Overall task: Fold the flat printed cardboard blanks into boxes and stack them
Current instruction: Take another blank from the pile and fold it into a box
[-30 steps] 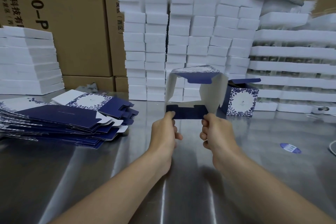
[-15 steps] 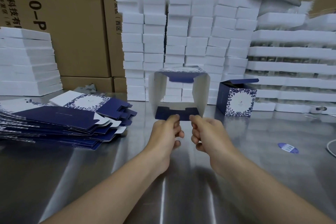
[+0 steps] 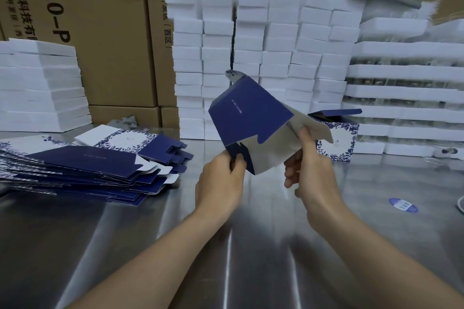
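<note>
Behind the half-folded blank (image 3: 251, 118) stand brown cartons (image 3: 100, 32), and in front of them, directly behind the blank, a wall of white foam blocks (image 3: 276, 45); below the blank the steel counter (image 3: 125, 233) runs toward the viewer. To the blank's left lies a fanned pile of flat blanks (image 3: 88, 165), well apart from it. Just behind its right edge and partly hidden by it stands one finished box (image 3: 336, 138) with its lid flap raised.

The blank itself is held clear of the counter as an opened sleeve, tilted; its long axis runs from the hands up and away, leaning back toward the foam, dark blue panel uppermost and bare white inside facing right. The unfolded bottom flaps are at the near, lower end, between the two hands. The left hand (image 3: 218, 183) has its grip clamped on the lower left corner, thumb and fingers pinching the blue tab there; the right hand (image 3: 311, 170) has its grip closed on the white flap at the right.

The step in hand looks like closing the bottom, and the flaps lie inward of both grips. The right hand is nearer the finished box, so stacking likely falls to it.
</note>
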Tool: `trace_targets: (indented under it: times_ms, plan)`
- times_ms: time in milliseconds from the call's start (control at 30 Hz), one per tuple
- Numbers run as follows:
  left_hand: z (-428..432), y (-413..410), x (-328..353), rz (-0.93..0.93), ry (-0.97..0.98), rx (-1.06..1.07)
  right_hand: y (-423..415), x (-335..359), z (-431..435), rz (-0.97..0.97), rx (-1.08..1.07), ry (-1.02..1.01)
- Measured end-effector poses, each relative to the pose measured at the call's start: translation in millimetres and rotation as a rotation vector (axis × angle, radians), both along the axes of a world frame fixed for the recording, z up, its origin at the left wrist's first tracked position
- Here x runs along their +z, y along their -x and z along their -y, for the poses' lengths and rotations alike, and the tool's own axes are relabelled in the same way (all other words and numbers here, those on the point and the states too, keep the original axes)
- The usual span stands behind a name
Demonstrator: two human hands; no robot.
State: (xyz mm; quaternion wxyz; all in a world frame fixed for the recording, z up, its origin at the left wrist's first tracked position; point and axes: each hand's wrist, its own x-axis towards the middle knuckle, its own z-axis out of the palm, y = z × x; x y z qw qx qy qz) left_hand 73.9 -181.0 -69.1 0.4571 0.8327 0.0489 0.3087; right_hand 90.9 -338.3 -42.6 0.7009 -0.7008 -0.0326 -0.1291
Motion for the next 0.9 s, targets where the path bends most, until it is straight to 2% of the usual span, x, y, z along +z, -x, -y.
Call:
trace_targets:
  times_ms: [100, 167, 233, 367, 467, 567, 700, 767, 833, 900]
  plan:
    - [3, 4, 2, 0.032, -0.05, -0.013, 0, 1, 1, 0.077, 0.146, -0.011]
    - [5, 4, 3, 0.046, 0.001, -0.038, 0, 1, 2, 0.126, 0.214, 0.034]
    - [6, 3, 4, 0.069, 0.095, -0.049, -2, -2, 2, 0.145, 0.182, 0.058]
    - [8, 3, 6, 0.088, 0.299, -0.113, -7, -13, 2, -0.057, 0.093, -0.026]
    - [10, 3, 5, 0.06, 0.372, -0.142, -5, -17, 0, -0.266, 0.16, -0.034]
    - [8, 4, 10, 0.106, 0.45, -0.162, -4, -17, -4, -0.201, 0.234, -0.008]
    - [8, 7, 16, 0.184, 0.435, -0.2, -3, -19, -11, -0.125, 0.165, -0.021]
    - [13, 9, 13, 0.128, 0.35, -0.204, -4, -21, -12, -0.13, 0.134, -0.072]
    - [19, 10, 8, -0.028, 0.297, -0.233, -4, -20, -12, -0.139, 0.123, -0.111]
    - [23, 10, 5, -0.151, 0.342, -0.311, -4, -19, -12, -0.144, 0.116, -0.133]
